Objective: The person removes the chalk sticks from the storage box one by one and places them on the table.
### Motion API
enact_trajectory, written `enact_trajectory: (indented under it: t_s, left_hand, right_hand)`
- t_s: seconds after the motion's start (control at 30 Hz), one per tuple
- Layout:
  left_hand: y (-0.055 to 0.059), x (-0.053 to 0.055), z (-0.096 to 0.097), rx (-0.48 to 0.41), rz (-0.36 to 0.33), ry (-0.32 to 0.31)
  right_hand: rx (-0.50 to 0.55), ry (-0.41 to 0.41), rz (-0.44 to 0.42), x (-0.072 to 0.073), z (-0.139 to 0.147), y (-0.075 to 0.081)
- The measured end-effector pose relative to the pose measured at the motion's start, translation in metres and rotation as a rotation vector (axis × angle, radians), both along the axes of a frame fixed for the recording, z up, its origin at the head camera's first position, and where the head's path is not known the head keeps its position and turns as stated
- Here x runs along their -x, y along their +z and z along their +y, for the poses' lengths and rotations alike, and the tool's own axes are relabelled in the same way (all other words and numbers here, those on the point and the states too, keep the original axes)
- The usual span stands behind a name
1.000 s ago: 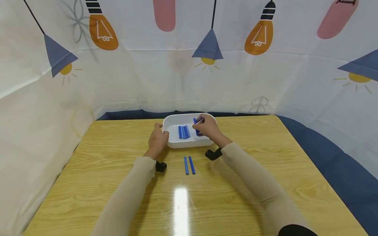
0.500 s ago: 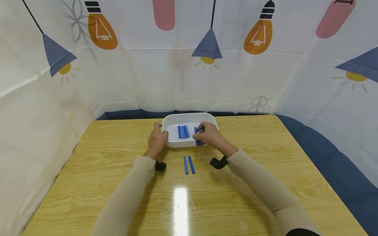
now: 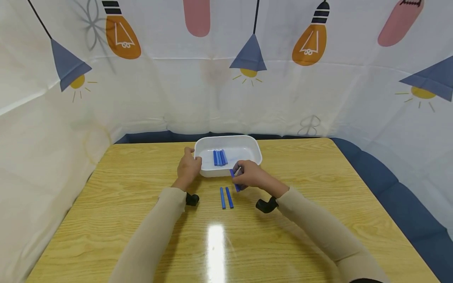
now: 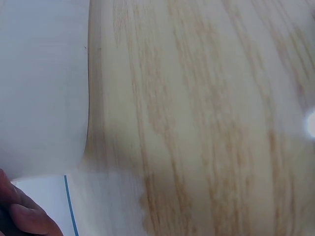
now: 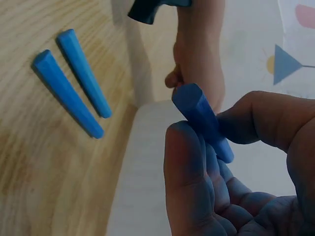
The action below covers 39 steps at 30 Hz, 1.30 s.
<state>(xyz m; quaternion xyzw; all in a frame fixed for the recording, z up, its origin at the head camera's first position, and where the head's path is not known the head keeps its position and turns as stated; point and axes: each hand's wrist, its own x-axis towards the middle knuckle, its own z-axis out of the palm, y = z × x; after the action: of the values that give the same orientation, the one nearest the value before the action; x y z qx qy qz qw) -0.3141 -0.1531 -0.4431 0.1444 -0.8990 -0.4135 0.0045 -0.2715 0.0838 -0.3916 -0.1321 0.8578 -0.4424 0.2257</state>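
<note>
My right hand (image 3: 252,175) pinches a blue chalk stick (image 5: 203,115) between thumb and fingertips, just in front of the tray's near wall. Blue smudges cover those fingers in the right wrist view. My left hand (image 3: 188,167) grips the left end of a white plastic tray (image 3: 226,173). In the tray, several blue chalk sticks (image 3: 220,158) lie side by side. Two more stand apart on the table, a left chalk stick (image 3: 222,197) and a right chalk stick (image 3: 229,197), roughly parallel and close to each other.
The wooden table (image 3: 141,220) carries a bright light reflection near its front. Behind it hangs a white cloth (image 3: 170,94) printed with lamps and bulbs. Dark blue fabric (image 3: 396,196) runs along the right side. The tray stands near the table's back edge.
My right hand has lifted the chalk stick out of the tray's right part and brought it toward me, past the near wall. The left hand and tray have stayed put.
</note>
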Motion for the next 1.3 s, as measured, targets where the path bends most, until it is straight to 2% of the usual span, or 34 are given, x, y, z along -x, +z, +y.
enact_trajectory:
  t_s: [0.4, 0.8, 1.13, 1.3]
  left_hand:
    - [-0.002, 0.001, 0.000, -0.002, -0.006, 0.008]
    - [-0.002, 0.001, 0.000, 0.008, 0.005, 0.005]
    - [-0.008, 0.005, 0.000, 0.019, 0.032, 0.012]
    - [-0.009, 0.006, 0.000, 0.019, 0.028, 0.014]
  right_hand:
    - [-0.114, 0.041, -0.014, -0.006, 0.002, -0.019]
    - [-0.234, 0.063, 0.099, -0.006, -0.002, -0.046]
    - [-0.290, 0.062, 0.091, -0.010, -0.010, -0.047]
    - [-0.296, 0.081, 0.118, -0.011, -0.012, -0.047]
